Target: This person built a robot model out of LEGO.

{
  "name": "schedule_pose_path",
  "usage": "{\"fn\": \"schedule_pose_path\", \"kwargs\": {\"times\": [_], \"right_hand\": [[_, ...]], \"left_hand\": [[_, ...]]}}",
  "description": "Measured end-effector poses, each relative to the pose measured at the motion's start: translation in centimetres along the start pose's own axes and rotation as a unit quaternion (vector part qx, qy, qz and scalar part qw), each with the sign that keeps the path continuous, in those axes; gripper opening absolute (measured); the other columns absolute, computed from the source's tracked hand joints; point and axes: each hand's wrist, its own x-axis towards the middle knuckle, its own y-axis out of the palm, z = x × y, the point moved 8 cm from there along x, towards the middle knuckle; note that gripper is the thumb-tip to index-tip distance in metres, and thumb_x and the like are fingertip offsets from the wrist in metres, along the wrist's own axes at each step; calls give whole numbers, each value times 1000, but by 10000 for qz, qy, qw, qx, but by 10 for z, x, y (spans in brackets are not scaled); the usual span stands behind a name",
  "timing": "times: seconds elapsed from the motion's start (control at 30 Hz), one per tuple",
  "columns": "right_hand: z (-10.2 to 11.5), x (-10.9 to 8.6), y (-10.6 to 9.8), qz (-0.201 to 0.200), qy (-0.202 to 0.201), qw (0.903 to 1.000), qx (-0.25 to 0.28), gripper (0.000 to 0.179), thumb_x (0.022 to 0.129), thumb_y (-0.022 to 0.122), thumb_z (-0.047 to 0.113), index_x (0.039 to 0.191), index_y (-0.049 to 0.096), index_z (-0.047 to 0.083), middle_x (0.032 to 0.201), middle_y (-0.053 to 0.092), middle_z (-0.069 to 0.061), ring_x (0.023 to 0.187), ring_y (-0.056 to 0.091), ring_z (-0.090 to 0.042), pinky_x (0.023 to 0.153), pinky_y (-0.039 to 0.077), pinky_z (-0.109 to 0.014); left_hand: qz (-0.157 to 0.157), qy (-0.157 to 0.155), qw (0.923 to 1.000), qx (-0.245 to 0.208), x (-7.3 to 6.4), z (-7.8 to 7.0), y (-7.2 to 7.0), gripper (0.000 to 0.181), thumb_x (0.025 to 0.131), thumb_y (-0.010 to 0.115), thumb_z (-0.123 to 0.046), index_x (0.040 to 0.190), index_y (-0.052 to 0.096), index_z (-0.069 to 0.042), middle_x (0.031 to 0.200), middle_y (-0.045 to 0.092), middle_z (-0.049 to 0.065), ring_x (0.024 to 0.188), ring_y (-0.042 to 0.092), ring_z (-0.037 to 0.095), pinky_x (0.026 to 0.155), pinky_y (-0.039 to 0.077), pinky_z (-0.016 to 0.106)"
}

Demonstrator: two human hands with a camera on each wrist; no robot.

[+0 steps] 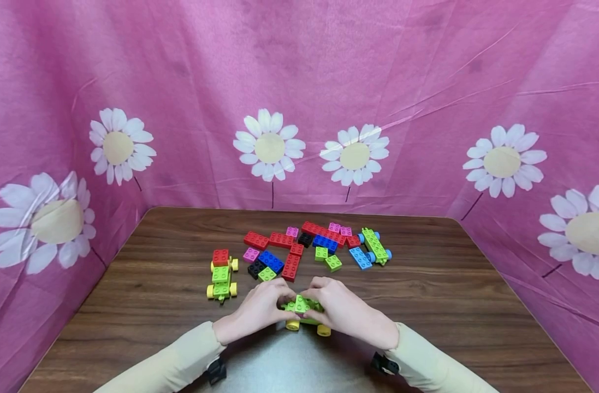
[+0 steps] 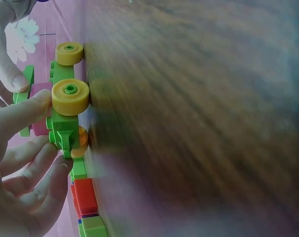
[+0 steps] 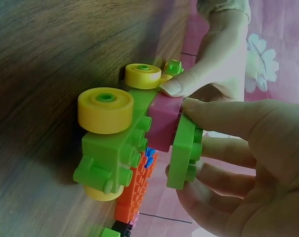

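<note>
Both hands are at a small toy car close to the table's near side. Its green wheeled base (image 3: 102, 158) has yellow wheels (image 2: 71, 98) and carries a pink brick (image 3: 161, 123). My left hand (image 1: 261, 305) grips the car, its thumb against the pink brick and its fingers round the far side. With thumb and fingers, my right hand (image 1: 347, 312) pinches a thin green brick (image 3: 181, 158). In the right wrist view this brick lies along the top of the pink one, slightly tilted, with a narrow gap at one end.
To the left stands a yellow-wheeled car (image 1: 221, 281) with green and red bricks. Farther back lie several loose bricks, including a red brick (image 1: 290, 267), a blue brick (image 1: 271, 262) and a light-blue plate (image 1: 360, 258). A blue-wheeled green base (image 1: 375, 246) is at the right. Pink cloth (image 1: 309, 65) hangs behind the table (image 1: 451, 305).
</note>
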Motion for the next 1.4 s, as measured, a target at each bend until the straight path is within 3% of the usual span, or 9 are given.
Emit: {"fn": "schedule_pose_path", "kwargs": {"times": [0.37,0.67,0.83,1.0,1.4], "right_hand": [[-1,0,2,-64,-61,9999,121,25,83,80,21,104,76,8,84,61,1,71,54,-4,62,45,-10],[6,4,2,-267,-198,9992,-239,24,79,84,21,99,77,9,79,56,2,71,49,-4,62,43,-10],[0,3,4,-135,68,9999,-15,28,81,82,24,104,77,10,82,56,2,73,48,-2,63,43,-10],[-3,0,7,33,339,9989,330,28,85,78,25,108,74,10,91,63,2,79,54,-2,67,48,-12],[0,1,3,-364,163,9991,162,21,85,79,22,102,75,10,89,62,2,79,55,-6,70,49,-16]], "left_hand": [[-54,50,10000,54,-1,0,-1,31,75,85,-37,96,77,-15,85,64,-6,72,56,5,59,41,15],[-142,18,9998,126,-1,1,-3,30,74,85,-37,94,77,-16,83,63,-7,69,52,3,58,39,15],[-105,-92,9998,118,-1,3,-3,31,74,85,-38,94,77,-15,83,63,-6,67,49,2,58,38,15],[-27,-168,9999,-16,-3,4,-1,32,74,86,-37,95,77,-15,84,65,-6,70,57,5,60,41,15],[-75,-162,9997,-192,-2,5,-2,28,74,86,-34,93,78,-15,81,63,-5,68,55,5,58,38,15]]}}
